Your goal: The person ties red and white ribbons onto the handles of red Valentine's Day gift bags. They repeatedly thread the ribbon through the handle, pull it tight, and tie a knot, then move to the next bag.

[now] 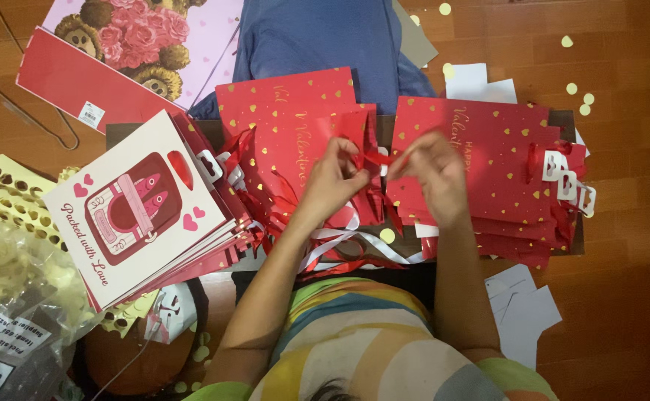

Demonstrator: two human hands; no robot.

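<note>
My left hand (334, 177) and my right hand (434, 169) meet over a low table, both pinching a thin red ribbon (375, 158) stretched between them. The ribbon belongs to a red paper gift bag with gold hearts (295, 126) lying flat under my left hand. A stack of the same red bags (499, 160) lies under and to the right of my right hand. Loose white and red ribbons (347, 249) trail off the table's near edge.
A fanned stack of cream bags with a pink picture (135, 204) lies at the left. Punched yellow sheets (9, 197) and plastic packets (5, 327) sit at far left. A bear-and-roses bag (135, 37), blue fabric (317, 33), white paper scraps (518, 308) and yellow dots lie on the wooden floor.
</note>
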